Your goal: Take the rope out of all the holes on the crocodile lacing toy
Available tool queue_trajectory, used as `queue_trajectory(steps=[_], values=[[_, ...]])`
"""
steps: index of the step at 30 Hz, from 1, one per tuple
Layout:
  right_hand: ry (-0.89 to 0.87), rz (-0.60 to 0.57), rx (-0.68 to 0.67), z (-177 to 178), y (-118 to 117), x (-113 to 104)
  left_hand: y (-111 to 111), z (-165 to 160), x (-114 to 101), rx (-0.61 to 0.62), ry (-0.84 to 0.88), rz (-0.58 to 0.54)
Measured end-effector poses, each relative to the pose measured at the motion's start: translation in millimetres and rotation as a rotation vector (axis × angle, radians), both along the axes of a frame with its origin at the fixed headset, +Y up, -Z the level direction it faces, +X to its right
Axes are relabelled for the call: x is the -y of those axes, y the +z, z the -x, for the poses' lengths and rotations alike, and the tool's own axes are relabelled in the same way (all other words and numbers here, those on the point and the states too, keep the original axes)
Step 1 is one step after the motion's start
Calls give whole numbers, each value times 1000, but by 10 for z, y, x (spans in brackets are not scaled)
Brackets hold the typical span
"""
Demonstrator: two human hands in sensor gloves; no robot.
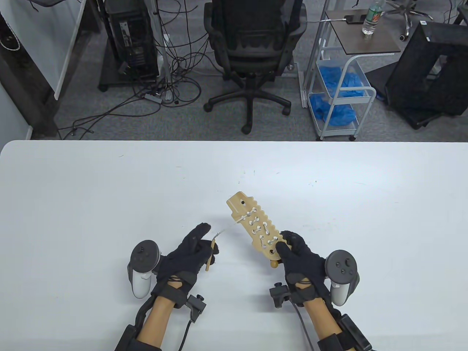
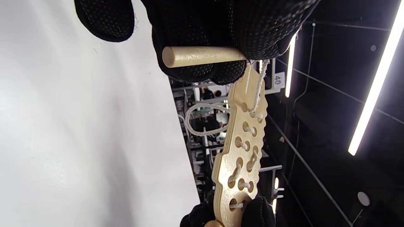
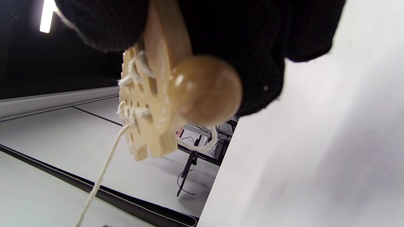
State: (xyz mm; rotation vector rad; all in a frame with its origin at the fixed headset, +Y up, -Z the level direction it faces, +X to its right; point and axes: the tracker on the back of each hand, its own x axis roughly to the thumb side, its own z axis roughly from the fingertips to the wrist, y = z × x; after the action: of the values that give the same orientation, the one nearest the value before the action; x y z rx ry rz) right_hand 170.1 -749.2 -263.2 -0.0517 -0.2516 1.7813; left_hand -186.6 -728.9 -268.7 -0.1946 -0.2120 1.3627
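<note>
- Nearest to me, the left hand (image 1: 190, 252) in its black sensor glove pinches the slim pale wooden lacing needle (image 1: 209, 256) between thumb and fingers, just above the white table (image 1: 109, 190). The left wrist view shows the same stick clamped under the fingertips, with the thin white cotton rope (image 1: 220, 232) running off its end.
- Beside it, the right hand (image 1: 298, 256) in a matching black glove grips the tail end of the flat light plywood crocodile lacing toy (image 1: 256, 228), fingers and thumb curled round it, holding it up off the table and tilted away to the left.
- At that gripped end sits a round brown wooden bead (image 3: 205, 90), filling the right wrist view and pressed against the glove.
- Progress, as I judge it: early. One hole by the thumb and one near the far tip look bare, and a slack loop of rope hangs off the far edge, so the free end seems to be working loose. Nearly all the lacing is in place.
- Left to do: I count about six short white stitches crossing the board in the table view, so roughly a dozen holes to clear; the exact number is hard to tell.
- The count: two gloved hands, one needle, one rope, one crocodile board, one bead.
- Further off, one black office chair (image 1: 252, 44) stands past the table.
</note>
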Motion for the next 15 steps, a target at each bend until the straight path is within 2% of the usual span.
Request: queue_trajectory(steps=[10,15], values=[[-70,73,98,-243,-46,79,-23,152,8,-68,10,5],[-84,95,147,-364,-61,106,-18,271,35,-176,-14,19]])
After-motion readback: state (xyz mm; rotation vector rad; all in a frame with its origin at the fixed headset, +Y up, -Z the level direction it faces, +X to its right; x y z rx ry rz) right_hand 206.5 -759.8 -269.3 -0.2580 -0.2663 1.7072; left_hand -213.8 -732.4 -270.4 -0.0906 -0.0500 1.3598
